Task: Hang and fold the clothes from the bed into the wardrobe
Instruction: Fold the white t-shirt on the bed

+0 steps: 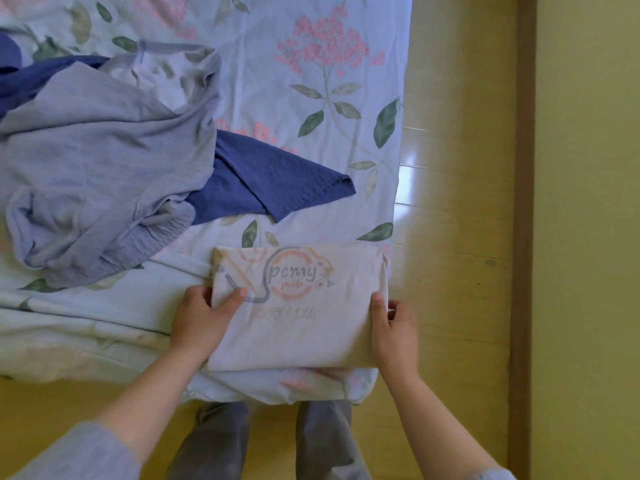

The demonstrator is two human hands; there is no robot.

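Cream cotton T-shirt with a printed logo (304, 341), folded into a rectangle, is laid at the near right corner of the pale floral bedsheet (311, 98). Its left edge is gripped by the left hand (201, 317) and its right edge by the right hand (394, 327), thumbs on top. Farther left, a crumpled grey-lilac garment (104, 161) is laid partly over a dark blue textured garment (277, 178).

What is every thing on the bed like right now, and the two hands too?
White printed T-shirt: folded into a flat rectangle, at the bed's corner.
Light grey soft garment: crumpled, unfolded, lying over the blue one.
Dark blue textured garment: unfolded, partly covered.
Left hand: grips the T-shirt's left edge.
Right hand: grips its right edge.
Floral bedsheet: wrinkled.
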